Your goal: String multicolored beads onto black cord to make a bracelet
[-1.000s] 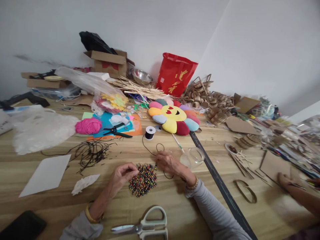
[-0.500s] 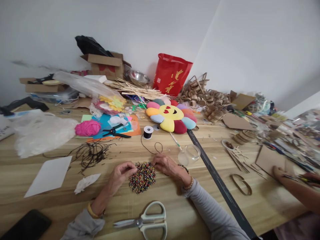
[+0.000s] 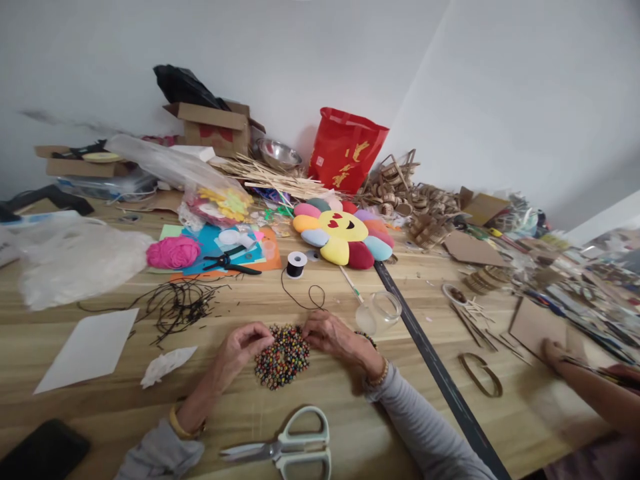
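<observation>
A round heap of small multicoloured beads point(image 3: 283, 363) lies on the wooden table, between my two hands. My left hand point(image 3: 245, 348) is closed in a pinch at its upper left edge; what the fingertips hold is too small to make out. At the upper right edge my right hand point(image 3: 333, 337) pinches too, its fingertips touching the beads. Thin black cord point(image 3: 316, 293) runs from a white spool point(image 3: 297, 264) and disappears behind my right hand. White-handled scissors point(image 3: 300, 445) lie open-bladed in front of the beads.
A clear glass jar point(image 3: 380, 312) stands beyond my right wrist. Black cord scraps point(image 3: 185, 307), pliers point(image 3: 230, 261) and pink yarn point(image 3: 173, 253) lie left. A flower cushion point(image 3: 345, 230) sits behind. At right, another person's hand point(image 3: 554, 352) rests by cardboard point(image 3: 535, 327).
The view has shifted slightly, with the left-hand things moving a little toward the left edge. Both my hands keep their pinch at the beads, with barely any movement.
</observation>
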Demonstrator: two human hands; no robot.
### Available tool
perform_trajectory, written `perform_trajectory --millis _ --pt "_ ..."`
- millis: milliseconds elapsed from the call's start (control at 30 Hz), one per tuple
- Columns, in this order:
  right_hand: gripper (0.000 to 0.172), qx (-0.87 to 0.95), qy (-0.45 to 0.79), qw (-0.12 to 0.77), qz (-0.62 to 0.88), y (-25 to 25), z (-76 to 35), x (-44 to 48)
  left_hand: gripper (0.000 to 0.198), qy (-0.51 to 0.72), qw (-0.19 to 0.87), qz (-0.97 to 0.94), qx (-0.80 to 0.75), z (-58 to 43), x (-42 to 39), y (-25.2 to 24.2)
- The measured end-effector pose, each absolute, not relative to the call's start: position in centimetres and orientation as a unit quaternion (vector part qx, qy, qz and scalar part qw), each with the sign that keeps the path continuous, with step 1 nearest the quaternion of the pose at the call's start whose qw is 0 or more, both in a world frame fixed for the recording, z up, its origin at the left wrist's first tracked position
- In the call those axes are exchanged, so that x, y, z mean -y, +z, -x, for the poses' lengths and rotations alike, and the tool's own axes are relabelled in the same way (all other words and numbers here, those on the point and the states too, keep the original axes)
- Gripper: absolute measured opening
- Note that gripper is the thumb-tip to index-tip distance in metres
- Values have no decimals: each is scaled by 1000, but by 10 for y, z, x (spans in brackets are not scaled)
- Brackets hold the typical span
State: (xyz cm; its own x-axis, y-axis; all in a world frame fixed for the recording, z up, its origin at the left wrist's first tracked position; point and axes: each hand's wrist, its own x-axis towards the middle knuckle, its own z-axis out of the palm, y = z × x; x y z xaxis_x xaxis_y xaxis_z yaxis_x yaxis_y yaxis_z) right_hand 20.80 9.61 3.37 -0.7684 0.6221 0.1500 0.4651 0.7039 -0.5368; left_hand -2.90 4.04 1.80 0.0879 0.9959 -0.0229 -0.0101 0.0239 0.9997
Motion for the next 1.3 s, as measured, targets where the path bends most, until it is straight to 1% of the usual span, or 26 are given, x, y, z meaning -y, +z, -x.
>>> perform_trajectory --millis 100,200,367,567,633,667,733,767,833,867,967,1067,1300 --pt "16 916 251 129 284 37 -212 -99 22 467 540 -509 -481 31 -41 14" --pt "19 900 254 148 324 36 -218 -105 21 466 539 -511 -481 32 -41 11" --pt "26 897 203 184 346 29 -223 -113 22 468 542 -508 -479 31 -42 14" --pt "26 914 182 141 335 32 -219 -110 20 473 538 -504 -483 31 -42 12" --pt "23 911 185 142 340 38 -219 -107 20 473 538 -505 -482 31 -42 9" --pt "21 907 190 155 342 41 -219 -106 19 472 538 -506 -482 31 -42 8" --pt "16 892 222 202 337 49 -215 -100 20 472 536 -507 -482 31 -41 7" --pt "13 878 252 232 334 53 -212 -95 20 474 534 -508 -482 30 -41 8" --pt "12 841 337 261 332 59 -202 -84 20 477 530 -512 -479 28 -40 11" --pt "12 823 379 266 329 60 -196 -79 20 477 528 -516 -477 27 -39 13" --pt "18 783 498 234 290 56 -179 -66 20 476 526 -528 -468 24 -37 19" --pt "17 771 519 226 291 47 -171 -62 19 473 520 -537 -466 24 -36 21" --pt "11 757 506 255 325 40 -174 -64 19 464 497 -559 -475 24 -36 19"
